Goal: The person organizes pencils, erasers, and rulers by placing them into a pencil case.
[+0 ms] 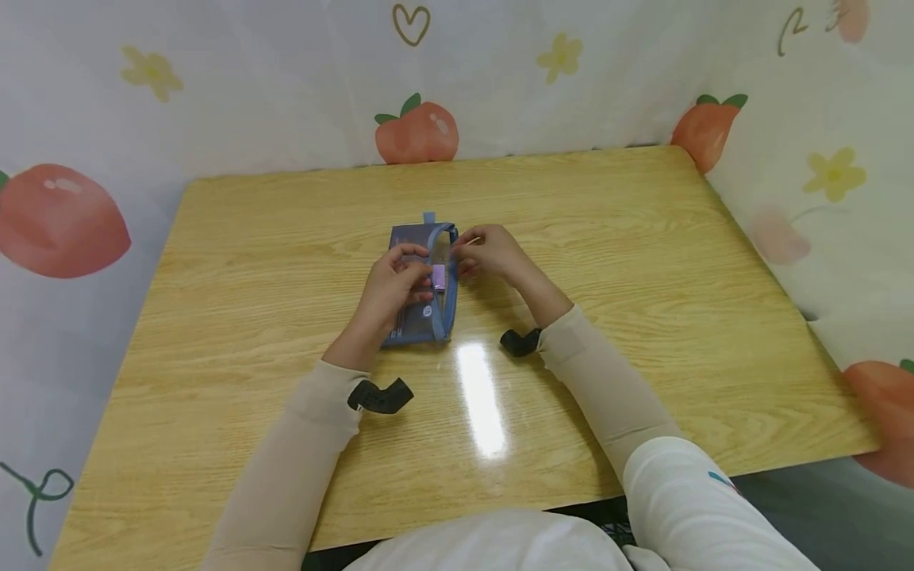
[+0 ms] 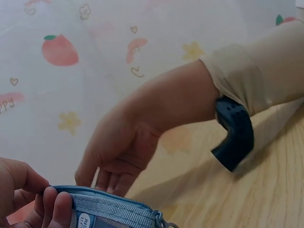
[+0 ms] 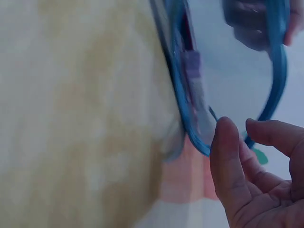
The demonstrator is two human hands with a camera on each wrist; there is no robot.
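Note:
A blue zip pouch (image 1: 410,321) with see-through dark sides lies on the table, its zipped mouth spread apart. A small purple item (image 1: 439,277) shows in the mouth; in the right wrist view this item (image 3: 192,64) has a pale lower part. My left hand (image 1: 391,284) pinches the pouch's near-side rim, and the zip edge (image 2: 109,194) runs between its thumb and fingers. At the far right part of the mouth my right hand (image 1: 494,252) has its thumb and bent forefinger at the blue rim (image 3: 278,85).
The wooden table (image 1: 607,238) stretches out on all sides of the pouch. A patterned white cloth (image 1: 286,87) hangs behind and along the sides. Black angled pieces (image 1: 382,396) are strapped at both wrists, over beige sleeves.

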